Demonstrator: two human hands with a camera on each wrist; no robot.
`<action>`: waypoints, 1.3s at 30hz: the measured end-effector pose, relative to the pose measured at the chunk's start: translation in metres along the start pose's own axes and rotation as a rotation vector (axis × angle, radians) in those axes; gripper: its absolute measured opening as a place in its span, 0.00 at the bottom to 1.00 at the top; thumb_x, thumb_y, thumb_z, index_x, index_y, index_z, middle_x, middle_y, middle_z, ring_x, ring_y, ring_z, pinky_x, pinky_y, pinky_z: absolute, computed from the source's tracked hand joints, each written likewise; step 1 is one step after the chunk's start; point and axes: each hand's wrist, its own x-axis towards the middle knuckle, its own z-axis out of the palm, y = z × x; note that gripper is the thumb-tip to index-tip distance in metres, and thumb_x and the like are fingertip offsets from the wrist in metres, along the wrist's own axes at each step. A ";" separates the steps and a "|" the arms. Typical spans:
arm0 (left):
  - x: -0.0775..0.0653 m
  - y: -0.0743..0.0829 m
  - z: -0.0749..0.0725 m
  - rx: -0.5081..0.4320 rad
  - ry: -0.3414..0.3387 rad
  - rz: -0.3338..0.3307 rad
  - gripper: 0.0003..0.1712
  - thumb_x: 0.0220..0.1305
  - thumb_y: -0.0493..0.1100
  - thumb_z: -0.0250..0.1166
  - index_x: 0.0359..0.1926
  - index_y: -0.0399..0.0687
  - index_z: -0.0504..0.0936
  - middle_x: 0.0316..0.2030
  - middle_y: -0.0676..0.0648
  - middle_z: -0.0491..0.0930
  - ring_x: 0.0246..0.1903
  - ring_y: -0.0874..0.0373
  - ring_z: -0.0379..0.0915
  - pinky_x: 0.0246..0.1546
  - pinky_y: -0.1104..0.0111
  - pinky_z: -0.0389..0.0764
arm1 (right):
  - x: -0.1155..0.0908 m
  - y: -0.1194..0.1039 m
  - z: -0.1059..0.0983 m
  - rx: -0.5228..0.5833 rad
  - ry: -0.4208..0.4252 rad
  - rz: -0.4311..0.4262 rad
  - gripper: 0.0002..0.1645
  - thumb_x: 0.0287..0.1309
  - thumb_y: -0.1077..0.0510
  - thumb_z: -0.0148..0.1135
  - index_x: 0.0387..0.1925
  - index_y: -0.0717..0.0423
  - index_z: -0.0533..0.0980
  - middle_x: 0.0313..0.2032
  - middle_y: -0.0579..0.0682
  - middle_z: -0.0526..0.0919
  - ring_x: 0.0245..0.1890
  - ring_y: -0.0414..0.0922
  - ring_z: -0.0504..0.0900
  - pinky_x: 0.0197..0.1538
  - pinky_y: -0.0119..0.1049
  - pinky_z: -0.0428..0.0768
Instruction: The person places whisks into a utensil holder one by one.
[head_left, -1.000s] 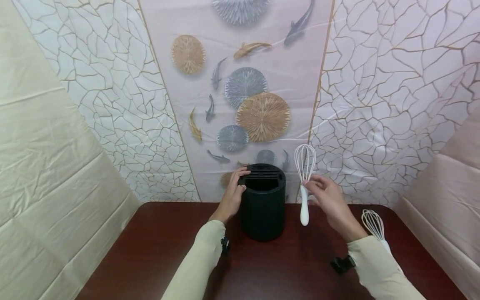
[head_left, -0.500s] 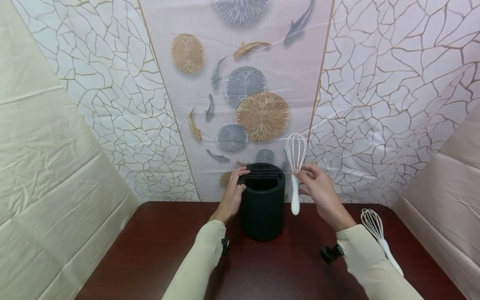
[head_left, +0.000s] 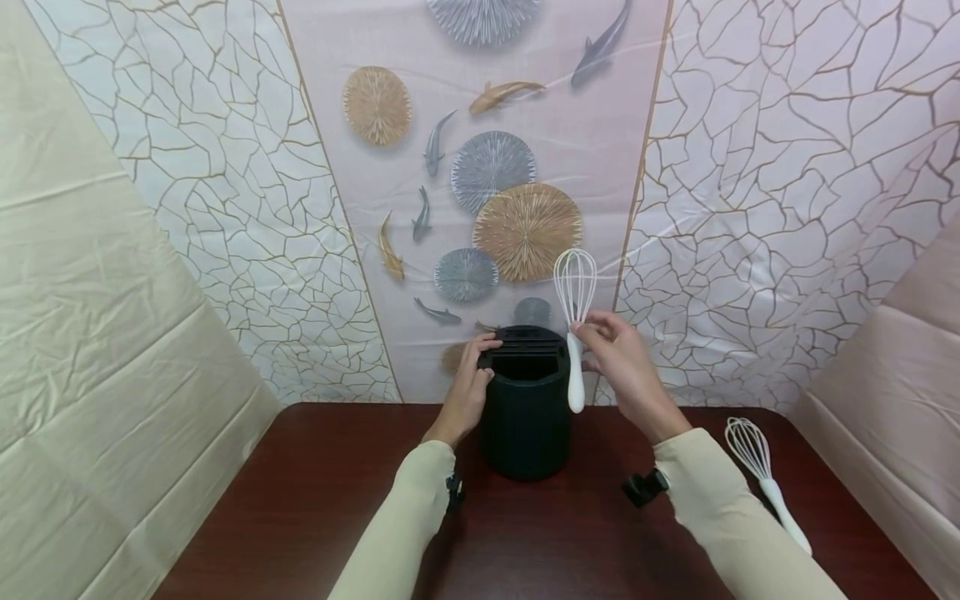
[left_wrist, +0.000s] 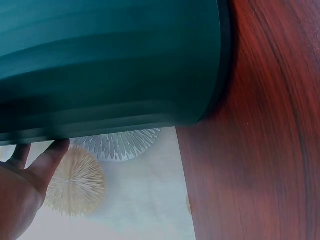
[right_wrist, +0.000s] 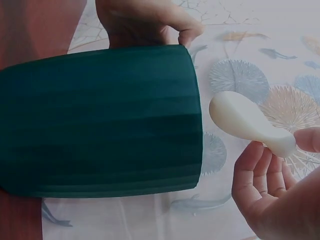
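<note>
The right hand (head_left: 628, 367) grasps a white whisk with a smooth, bulb-ended handle and thin wire loops (head_left: 576, 367), pinching it between thumb and fingers near the top of the handle. The whisk is nearly upright, loops up, above the table; in the right wrist view its handle end is apart from the rim of a dark green, ribbed, cylindrical holder with a black slotted top (head_left: 525, 425). The left hand (head_left: 467, 392) grips that holder at its upper left side, thumb bent at the rim. The holder stands upright on a reddish-brown wood-grain table (head_left: 315, 500). To the right, beside the cream right sleeve (head_left: 720, 508), a second white wire whisk (head_left: 779, 504) lies on the table, loops far, handle near. Beyond hangs a pale, fish-patterned cloth (head_left: 420, 333).
</note>
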 end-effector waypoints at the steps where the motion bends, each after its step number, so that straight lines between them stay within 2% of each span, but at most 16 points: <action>1: 0.000 0.000 0.000 0.001 0.000 -0.004 0.30 0.72 0.39 0.42 0.73 0.50 0.68 0.78 0.52 0.59 0.78 0.55 0.51 0.73 0.47 0.64 | 0.001 -0.002 0.002 0.003 0.000 0.000 0.37 0.77 0.45 0.57 0.75 0.63 0.64 0.68 0.63 0.74 0.57 0.49 0.76 0.50 0.35 0.83; 9: 0.001 0.000 0.001 -0.002 0.005 -0.003 0.30 0.72 0.39 0.41 0.73 0.50 0.68 0.77 0.51 0.59 0.78 0.55 0.51 0.71 0.47 0.65 | 0.014 -0.011 0.013 0.007 0.009 -0.024 0.33 0.77 0.47 0.57 0.73 0.62 0.66 0.66 0.63 0.75 0.55 0.49 0.77 0.53 0.41 0.83; 18: 0.001 0.002 0.001 -0.001 0.006 0.007 0.30 0.72 0.39 0.41 0.73 0.50 0.68 0.78 0.51 0.59 0.78 0.54 0.52 0.71 0.45 0.64 | 0.025 -0.015 0.020 0.048 -0.014 -0.054 0.32 0.77 0.50 0.57 0.73 0.62 0.67 0.68 0.65 0.75 0.56 0.49 0.78 0.51 0.39 0.83; 24: 0.000 0.000 -0.001 0.017 0.010 -0.010 0.31 0.72 0.39 0.41 0.73 0.50 0.68 0.77 0.51 0.59 0.78 0.54 0.51 0.73 0.46 0.61 | 0.029 -0.019 0.031 0.060 -0.017 -0.067 0.31 0.78 0.50 0.56 0.73 0.61 0.65 0.66 0.61 0.75 0.55 0.48 0.77 0.51 0.40 0.83; 34: 0.002 0.000 0.001 -0.011 0.011 -0.007 0.31 0.71 0.39 0.40 0.73 0.49 0.69 0.77 0.50 0.59 0.78 0.52 0.51 0.73 0.44 0.60 | 0.040 -0.024 0.040 0.089 -0.012 -0.049 0.32 0.77 0.50 0.58 0.73 0.60 0.65 0.65 0.59 0.76 0.57 0.49 0.77 0.54 0.44 0.83; 39: 0.003 0.001 0.002 -0.014 0.022 -0.010 0.31 0.69 0.39 0.41 0.71 0.47 0.70 0.76 0.49 0.60 0.78 0.52 0.52 0.74 0.45 0.58 | 0.042 -0.027 0.045 0.113 -0.022 -0.062 0.31 0.77 0.51 0.59 0.73 0.61 0.66 0.65 0.59 0.77 0.57 0.50 0.78 0.57 0.51 0.83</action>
